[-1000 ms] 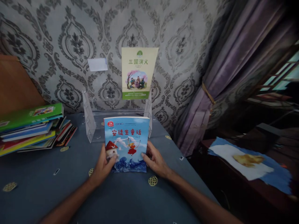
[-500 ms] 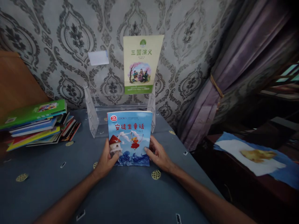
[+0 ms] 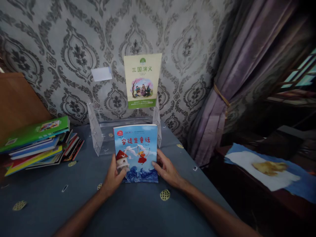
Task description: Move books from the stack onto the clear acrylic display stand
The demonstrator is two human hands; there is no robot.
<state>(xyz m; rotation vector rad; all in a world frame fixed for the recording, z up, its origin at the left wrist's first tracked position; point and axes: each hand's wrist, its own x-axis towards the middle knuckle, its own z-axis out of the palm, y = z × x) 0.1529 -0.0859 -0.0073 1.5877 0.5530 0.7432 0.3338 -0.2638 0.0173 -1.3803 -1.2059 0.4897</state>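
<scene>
A blue paperback book (image 3: pixel 138 148) with red Chinese characters and painted waves is held upright, its front cover facing me. My left hand (image 3: pixel 115 174) grips its lower left edge, thumb on the cover. On the opposite edge, my right hand (image 3: pixel 166 168) is closed the same way, its thumb pressing the front; the other fingers are partly hidden behind. Beyond the book stands a clear acrylic display rack (image 3: pixel 95 135), partly covered by it. A cream and green book (image 3: pixel 142 80) rests upright on the rack's upper right, and a small white card (image 3: pixel 101 74) is at its upper left.
A stack of books (image 3: pixel 37 141) lies at the left beside a brown wooden panel (image 3: pixel 22 98). Patterned wallpaper backs the dark tablecloth (image 3: pixel 138 210). To the right hang a tied purple curtain (image 3: pixel 207 121) and, lower, a blue and white cloth (image 3: pixel 266 171) with a yellowish item.
The view has tilted up slightly, so the rack and wall appear lower. Both hands keep hold of the blue book, which stays in nearly the same place.
</scene>
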